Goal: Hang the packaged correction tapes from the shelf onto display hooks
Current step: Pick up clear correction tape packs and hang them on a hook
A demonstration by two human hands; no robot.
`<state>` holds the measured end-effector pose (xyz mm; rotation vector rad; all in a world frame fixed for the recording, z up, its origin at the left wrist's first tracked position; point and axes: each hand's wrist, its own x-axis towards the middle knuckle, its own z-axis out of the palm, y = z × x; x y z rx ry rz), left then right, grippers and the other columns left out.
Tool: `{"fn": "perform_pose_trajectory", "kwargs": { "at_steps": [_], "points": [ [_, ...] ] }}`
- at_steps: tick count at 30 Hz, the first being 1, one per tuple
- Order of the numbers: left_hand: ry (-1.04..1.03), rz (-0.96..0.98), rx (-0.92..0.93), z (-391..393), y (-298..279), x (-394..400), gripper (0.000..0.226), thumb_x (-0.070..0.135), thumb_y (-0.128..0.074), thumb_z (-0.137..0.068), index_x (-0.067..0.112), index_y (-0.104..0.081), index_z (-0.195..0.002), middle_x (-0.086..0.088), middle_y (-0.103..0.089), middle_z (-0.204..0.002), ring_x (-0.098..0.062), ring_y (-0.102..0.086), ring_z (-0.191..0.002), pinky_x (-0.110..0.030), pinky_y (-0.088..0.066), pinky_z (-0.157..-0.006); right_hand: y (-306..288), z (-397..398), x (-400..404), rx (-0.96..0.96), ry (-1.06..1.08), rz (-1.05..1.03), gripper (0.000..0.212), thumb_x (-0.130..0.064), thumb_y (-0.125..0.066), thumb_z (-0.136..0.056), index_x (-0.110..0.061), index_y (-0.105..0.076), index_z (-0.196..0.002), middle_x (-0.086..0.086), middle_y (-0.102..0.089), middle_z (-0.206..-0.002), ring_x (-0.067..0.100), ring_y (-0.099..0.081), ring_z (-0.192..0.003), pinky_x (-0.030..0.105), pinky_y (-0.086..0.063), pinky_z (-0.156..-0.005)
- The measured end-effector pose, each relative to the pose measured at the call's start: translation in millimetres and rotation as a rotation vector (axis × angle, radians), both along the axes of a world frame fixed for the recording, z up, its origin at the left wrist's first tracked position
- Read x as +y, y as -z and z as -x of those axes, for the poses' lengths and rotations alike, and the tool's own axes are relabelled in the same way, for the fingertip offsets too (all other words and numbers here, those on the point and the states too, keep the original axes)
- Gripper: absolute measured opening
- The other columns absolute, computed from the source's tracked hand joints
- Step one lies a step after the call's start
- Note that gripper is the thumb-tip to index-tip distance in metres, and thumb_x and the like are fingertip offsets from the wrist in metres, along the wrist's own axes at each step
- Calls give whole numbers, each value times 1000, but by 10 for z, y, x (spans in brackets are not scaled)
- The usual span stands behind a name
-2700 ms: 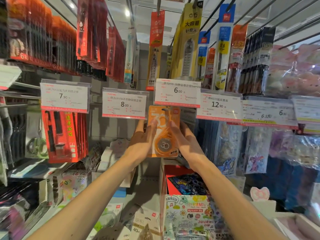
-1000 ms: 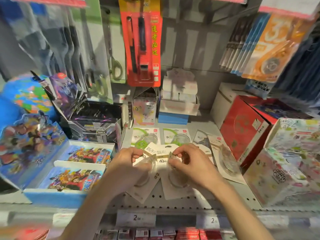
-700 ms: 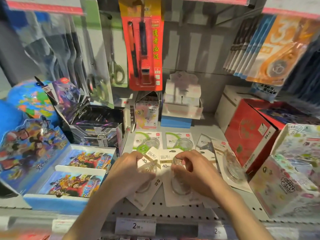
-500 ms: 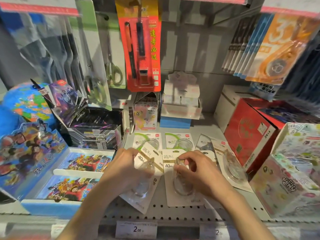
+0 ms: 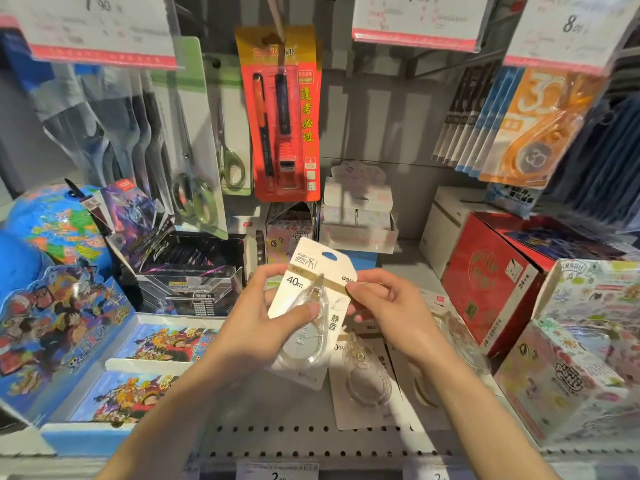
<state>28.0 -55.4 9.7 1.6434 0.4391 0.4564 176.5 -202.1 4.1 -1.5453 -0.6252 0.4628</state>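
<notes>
A white carded correction tape (image 5: 313,289), marked 40m with a clear blister, is raised above the shelf (image 5: 311,441). My left hand (image 5: 263,317) grips its left edge with the thumb across the blister. My right hand (image 5: 384,303) pinches its right edge. Another white carded correction tape (image 5: 367,382) lies flat on the shelf just below my right hand, with more packs partly hidden beside it. An orange correction tape pack (image 5: 533,133) hangs from a hook at the upper right.
Red pen packs (image 5: 282,116) and scissors (image 5: 228,161) hang above the shelf under price tags (image 5: 415,22). A red box (image 5: 485,278) and a patterned box (image 5: 581,358) stand right. Cartoon card trays (image 5: 104,358) and a globe (image 5: 52,223) stand left.
Earlier both hands held an orange tape pack up at a hook. The view then dropped to the shelf, where both hands took white packs; now one pack is lifted and held by both hands.
</notes>
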Motion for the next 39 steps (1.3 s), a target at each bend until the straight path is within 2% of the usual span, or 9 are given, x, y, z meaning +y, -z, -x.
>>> {"fn": "perform_pose_trajectory", "kwargs": {
  "at_steps": [5,8,15,19,22,29,32,35,39],
  "points": [
    [105,-4,49,-17,-60,48,53,7,-80,-83,23,-55,-128,-2,-82,-103,-19,-78,-96,-32,-62,-86,-166,-48,11,-59,69,-83,8,-9,-71,-95,-9,-71,-103,7,-77,-73,13,-66,-61,23,-53,-58],
    [126,-48,78,-19,-56,84,51,7,-79,-86,22,-55,-128,-2,-82,-104,-19,-78,-97,-34,-62,-87,-218,-54,-5,-101,58,-63,8,-12,-69,-96,-15,-70,-103,3,-79,-75,11,-69,-63,26,-55,-62],
    [-33,-146,106,-37,39,190,47,16,-80,-86,26,-56,-125,7,-81,-98,-10,-77,-90,-42,-59,-94,20,20,-259,-633,9,593,37,-53,-67,-90,-32,-62,-120,-11,-67,-103,4,-65,-86,28,-53,-79],
    [-54,-186,146,-37,88,248,48,21,-80,-86,24,-54,-126,11,-77,-100,-9,-76,-91,-34,-59,-87,249,207,-347,-741,-116,904,78,-83,-52,-77,-34,-49,-137,-11,-49,-113,14,-53,-103,36,-46,-91],
    [-45,-205,189,-20,105,296,47,30,-81,-85,29,-52,-122,10,-78,-104,-16,-75,-97,-45,-57,-93,331,293,-351,-746,-115,989,98,-90,-47,-69,-34,-36,-148,-6,-46,-121,18,-48,-109,36,-42,-89],
    [-51,-221,193,3,148,370,55,46,-79,-72,37,-52,-118,13,-77,-106,-11,-74,-98,-48,-57,-95,332,342,-325,-645,61,785,82,-63,-63,-74,-29,-46,-147,-4,-55,-128,12,-55,-103,27,-39,-82],
    [-67,-223,210,0,157,381,50,39,-81,-82,34,-50,-121,14,-73,-108,-9,-71,-100,-47,-55,-98,256,309,-331,-522,141,573,85,-67,-64,-67,-33,-50,-143,-11,-57,-119,-2,-58,-94,23,-47,-77],
    [-37,-126,195,-31,126,323,54,29,-82,-85,25,-50,-128,7,-75,-112,-15,-73,-103,-46,-54,-100,194,324,-285,-497,167,402,88,-70,-65,-66,-38,-48,-146,-23,-52,-121,-3,-58,-104,28,-53,-87],
    [30,-24,130,-67,69,217,54,20,-80,-86,20,-50,-131,13,-81,-97,-6,-77,-90,-29,-59,-84,202,387,-161,-543,115,329,84,-63,-72,-74,-40,-43,-150,-33,-45,-120,-14,-50,-111,17,-47,-89]
  ]
}}
